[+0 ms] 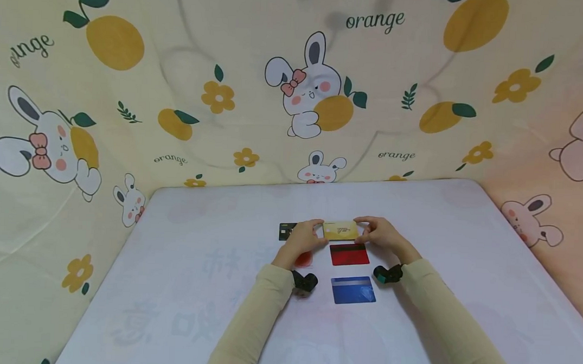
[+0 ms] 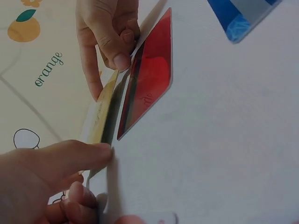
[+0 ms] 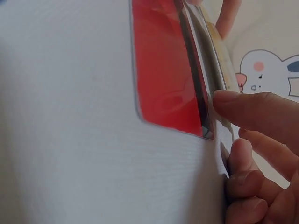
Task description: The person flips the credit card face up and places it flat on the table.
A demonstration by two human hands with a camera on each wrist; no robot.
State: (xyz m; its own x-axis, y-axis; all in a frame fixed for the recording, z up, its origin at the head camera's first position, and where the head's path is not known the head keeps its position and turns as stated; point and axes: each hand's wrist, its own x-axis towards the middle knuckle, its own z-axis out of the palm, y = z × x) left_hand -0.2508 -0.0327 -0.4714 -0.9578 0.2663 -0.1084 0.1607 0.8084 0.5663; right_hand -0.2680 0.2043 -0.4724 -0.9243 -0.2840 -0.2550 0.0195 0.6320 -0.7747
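Observation:
A gold card (image 1: 340, 231) is held between both hands near the far part of the table. My left hand (image 1: 302, 240) pinches its left end between thumb and fingers. At its right end, my right hand (image 1: 383, 233) grips the card the same way. The left wrist view shows the gold card (image 2: 106, 107) tilted, its near edge lifted off the surface. Just in front lies a red card (image 1: 349, 255) with a dark stripe. A black card (image 1: 285, 232) is partly hidden behind the left hand. Under the left wrist, a pale card with a red patch (image 1: 304, 258) is mostly covered.
Nearest me on the white tabletop (image 1: 170, 274) lies a blue card (image 1: 353, 290) with a silver stripe. Black wrist cameras (image 1: 305, 282) sit low over the table by the cards. A patterned cloth (image 1: 258, 50) with rabbits and oranges rises behind the table.

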